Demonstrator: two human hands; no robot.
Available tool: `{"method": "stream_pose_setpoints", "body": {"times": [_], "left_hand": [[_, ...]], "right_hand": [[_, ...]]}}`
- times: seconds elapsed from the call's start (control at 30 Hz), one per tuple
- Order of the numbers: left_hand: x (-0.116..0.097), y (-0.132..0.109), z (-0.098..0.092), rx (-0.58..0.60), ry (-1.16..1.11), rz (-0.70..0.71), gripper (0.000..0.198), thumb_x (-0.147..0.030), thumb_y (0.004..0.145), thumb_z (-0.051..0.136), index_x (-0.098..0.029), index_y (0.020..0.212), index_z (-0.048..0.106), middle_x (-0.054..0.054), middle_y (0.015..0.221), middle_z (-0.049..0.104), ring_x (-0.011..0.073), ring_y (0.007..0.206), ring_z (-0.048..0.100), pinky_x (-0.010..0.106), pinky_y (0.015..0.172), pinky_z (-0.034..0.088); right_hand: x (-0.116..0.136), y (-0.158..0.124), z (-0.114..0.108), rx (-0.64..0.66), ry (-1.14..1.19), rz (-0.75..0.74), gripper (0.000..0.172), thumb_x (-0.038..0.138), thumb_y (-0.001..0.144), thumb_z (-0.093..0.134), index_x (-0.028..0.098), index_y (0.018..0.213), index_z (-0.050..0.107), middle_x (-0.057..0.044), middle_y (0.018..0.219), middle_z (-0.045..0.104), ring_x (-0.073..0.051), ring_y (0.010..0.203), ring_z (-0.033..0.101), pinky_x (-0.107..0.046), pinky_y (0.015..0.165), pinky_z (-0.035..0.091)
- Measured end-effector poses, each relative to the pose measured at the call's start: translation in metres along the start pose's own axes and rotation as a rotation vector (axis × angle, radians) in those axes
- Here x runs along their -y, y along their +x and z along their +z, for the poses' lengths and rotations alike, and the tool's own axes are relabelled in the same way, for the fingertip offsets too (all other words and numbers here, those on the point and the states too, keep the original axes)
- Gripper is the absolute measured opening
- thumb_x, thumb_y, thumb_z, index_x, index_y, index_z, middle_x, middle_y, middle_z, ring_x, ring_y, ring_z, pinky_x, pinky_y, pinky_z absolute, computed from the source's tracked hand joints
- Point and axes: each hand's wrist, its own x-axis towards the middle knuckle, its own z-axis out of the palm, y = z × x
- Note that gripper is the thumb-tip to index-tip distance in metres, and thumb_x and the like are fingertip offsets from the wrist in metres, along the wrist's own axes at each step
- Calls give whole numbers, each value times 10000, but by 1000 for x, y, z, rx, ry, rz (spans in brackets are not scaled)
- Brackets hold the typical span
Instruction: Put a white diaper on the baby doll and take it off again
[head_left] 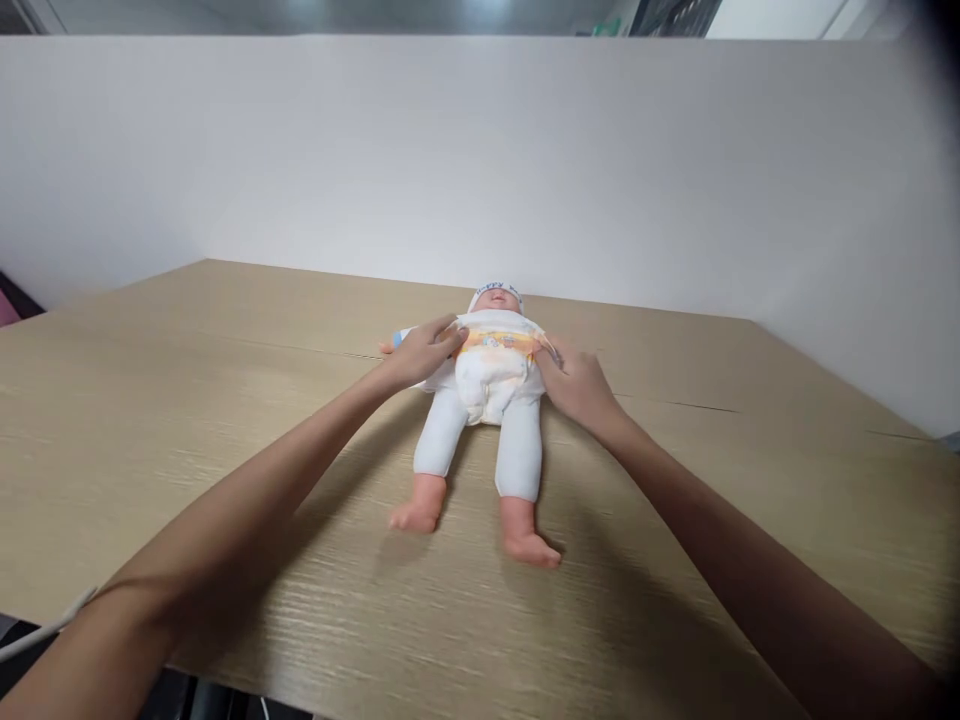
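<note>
A baby doll (519, 455) lies on its back on the table, its head away from me and its bare feet towards me. It has a white printed cap, white clothes and a white diaper (491, 385) with an orange and yellow waistband around its middle. My left hand (426, 352) is at the waistband's left end, thumb and fingers closed on the diaper's edge. At the opposite side my right hand (576, 382) pinches the right edge of the diaper. Both fingertips partly hide the waistband's ends. The doll's left-side hand shows past my left fingers.
The wood-patterned table (300, 610) has thin seams running across it. Behind it stands a pale partition wall (465, 150), which also closes off the right side. A white cable (49, 630) hangs at the near left edge.
</note>
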Motion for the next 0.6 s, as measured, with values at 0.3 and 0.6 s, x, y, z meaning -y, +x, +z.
{"method": "stream_pose_setpoints", "body": {"times": [0.3,0.6], "left_hand": [[36,28,31,117,-459,-92,635,-810,901,759,-228,821,519,-1,796,540,180,780,510,314,739,410],[8,-33,6,198,-255,-162,702,-876,951,655,-244,728,446,-18,653,448,157,608,445,299,580,335]], "right_hand": [[-28,29,19,157,301,251,400,482,933,567,207,1095,809,-99,1236,852,-299,1114,751,-385,1008,584],[-21,-23,-10,376,386,254,499,690,960,692,214,1026,827,-81,1048,851,-307,990,760,-364,801,594]]}}
